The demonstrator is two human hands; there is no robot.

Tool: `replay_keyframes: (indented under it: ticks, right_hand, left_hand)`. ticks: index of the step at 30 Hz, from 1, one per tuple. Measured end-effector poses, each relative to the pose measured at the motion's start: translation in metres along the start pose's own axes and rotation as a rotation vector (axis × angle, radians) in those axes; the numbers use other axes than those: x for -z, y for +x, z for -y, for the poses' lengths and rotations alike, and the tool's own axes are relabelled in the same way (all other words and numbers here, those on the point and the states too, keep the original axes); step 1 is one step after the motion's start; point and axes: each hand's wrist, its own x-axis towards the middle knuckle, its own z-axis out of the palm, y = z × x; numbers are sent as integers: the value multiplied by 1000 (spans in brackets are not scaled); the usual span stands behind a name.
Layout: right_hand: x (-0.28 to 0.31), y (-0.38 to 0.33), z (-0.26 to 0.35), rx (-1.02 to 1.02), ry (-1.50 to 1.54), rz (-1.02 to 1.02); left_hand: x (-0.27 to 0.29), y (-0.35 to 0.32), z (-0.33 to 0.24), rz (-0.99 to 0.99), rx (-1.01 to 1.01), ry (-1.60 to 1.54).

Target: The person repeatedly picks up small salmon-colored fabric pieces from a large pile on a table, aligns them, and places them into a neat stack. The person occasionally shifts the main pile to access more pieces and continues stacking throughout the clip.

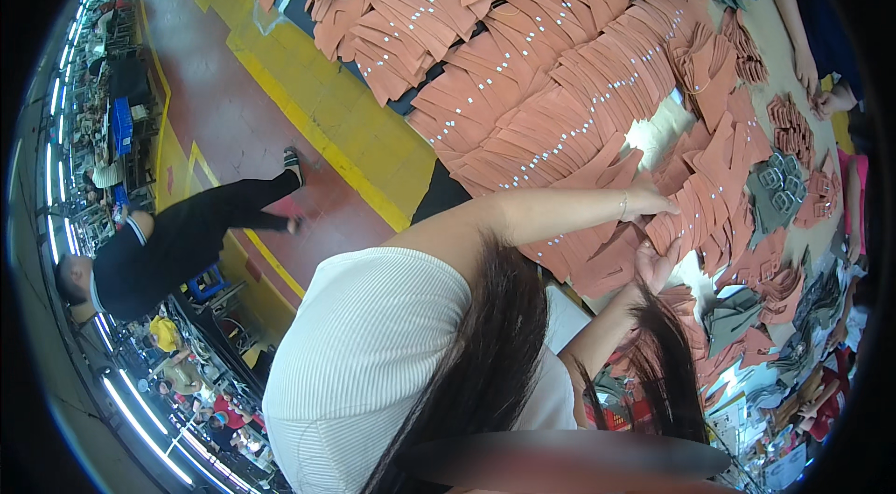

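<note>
From my remote seat, left first: a co-worker (177,237) over the red walkway (207,55), then rows of rust-orange fabric panels (569,102) with small white stickers. Left hand (648,204) reaches in at the fanned panel stack (702,217), fingers extended; right hand (657,267) is just below, fingers bent. I cannot tell whether either pinches cloth. Stack lies on the table (771,44), right of both hands; olive cut pieces (777,188) beyond. I'd steady the edges, keeping layers aligned.

Two hands (650,203) (655,267), one bracelet (623,206), many orange pieces (597,88)
</note>
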Motion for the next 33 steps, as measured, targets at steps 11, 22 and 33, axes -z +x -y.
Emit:
replay_keyframes:
  ticks: [11,22,33]
  right_hand:
    - [-23,-19,1,45,9,-17]
    - [-14,-13,6,102,-6,41]
    - [0,8,-6,105,19,-29]
  left_hand:
    - [-14,7,-48,197,123,265]
    - [-20,26,-55,206,79,459]
    - [-9,44,-45,200,107,477]
